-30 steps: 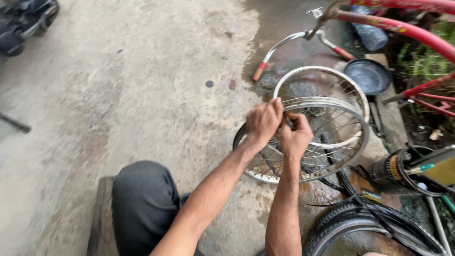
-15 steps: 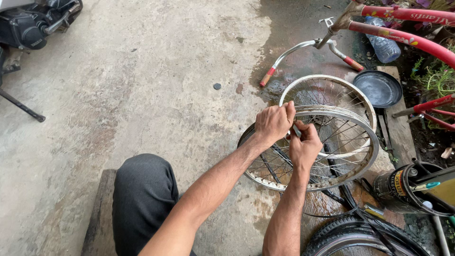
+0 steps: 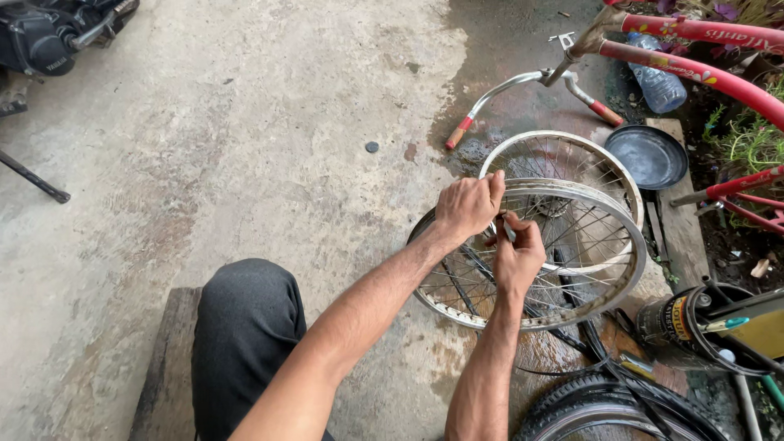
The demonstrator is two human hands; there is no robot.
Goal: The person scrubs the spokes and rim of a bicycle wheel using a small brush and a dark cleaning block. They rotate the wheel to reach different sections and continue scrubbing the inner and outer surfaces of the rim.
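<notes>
1. Spokes and rim take all my attention: the bare silver spoked bicycle wheel rim (image 3: 572,269) lies tilted on the wet concrete floor (image 3: 245,163), and every place below is told from it.
2. My left hand (image 3: 467,206) sits on its near upper edge, fingers curled shut over the metal to steady it.
3. My right hand (image 3: 516,255) is just inside that edge, touching the left, fingertips pinched on a small thin part at a spoke; whether it is a tool or a nipple I cannot tell.
4. A second silver spoked wheel (image 3: 563,163) lies behind and partly under the rim, and a round dark metal pan (image 3: 649,155) sits beyond its far right side.
5. A black rubber tyre (image 3: 621,408) curls at its near right.
6. To do this well, I judge the left hand should hold the rim dead steady while the right turns in small, even amounts.
7. Slipping on the wet metal looks like the main risk.
</notes>
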